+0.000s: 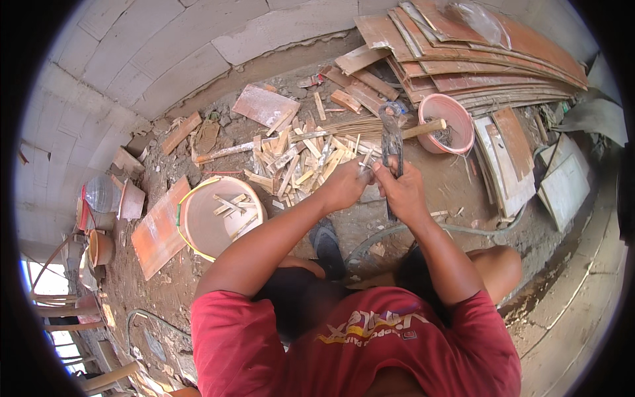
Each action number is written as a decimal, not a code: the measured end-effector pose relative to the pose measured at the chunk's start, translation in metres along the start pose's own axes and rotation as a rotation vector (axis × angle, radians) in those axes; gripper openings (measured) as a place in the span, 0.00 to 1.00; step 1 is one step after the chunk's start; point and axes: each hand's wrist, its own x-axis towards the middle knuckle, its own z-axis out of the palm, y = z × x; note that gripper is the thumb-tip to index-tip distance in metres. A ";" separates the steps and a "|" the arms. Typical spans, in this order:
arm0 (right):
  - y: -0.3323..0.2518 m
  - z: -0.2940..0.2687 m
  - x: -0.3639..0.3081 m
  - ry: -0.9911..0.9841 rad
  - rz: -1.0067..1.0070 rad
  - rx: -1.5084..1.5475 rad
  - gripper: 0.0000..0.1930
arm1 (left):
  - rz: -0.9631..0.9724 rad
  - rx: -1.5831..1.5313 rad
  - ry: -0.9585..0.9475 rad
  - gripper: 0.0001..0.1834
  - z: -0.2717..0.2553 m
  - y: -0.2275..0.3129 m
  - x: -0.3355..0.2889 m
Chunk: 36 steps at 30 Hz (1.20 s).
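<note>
My right hand is closed around dark metal pincers, their rounded head pointing away from me and a handle end showing below the fist. Close beside it, my left hand pinches a small pale wood strip; the fingertips partly cover it. The two hands nearly touch. Just beyond them lies a loose heap of short wood strips on the ground. To the left, a round pale bucket with a yellow and green handle holds a few similar strips.
A pink bucket with dark contents stands at the right, a wooden handle at its rim. Stacked panels lie at the far right, more boards nearer. A reddish board and a hose lie on the dirt.
</note>
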 end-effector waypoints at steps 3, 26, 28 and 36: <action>0.014 -0.022 0.017 0.056 -0.006 -0.134 0.12 | -0.121 -0.113 -0.039 0.26 0.015 0.000 0.019; 0.052 -0.109 -0.015 -0.188 -0.065 -1.695 0.27 | -0.417 -0.499 0.076 0.24 0.103 -0.047 0.036; 0.054 -0.104 -0.012 -0.176 -0.117 -1.741 0.28 | -0.389 -0.426 0.146 0.23 0.110 -0.059 0.038; 0.061 -0.089 -0.006 -0.095 -0.309 -1.882 0.24 | -0.218 -0.036 0.343 0.18 0.117 -0.068 0.039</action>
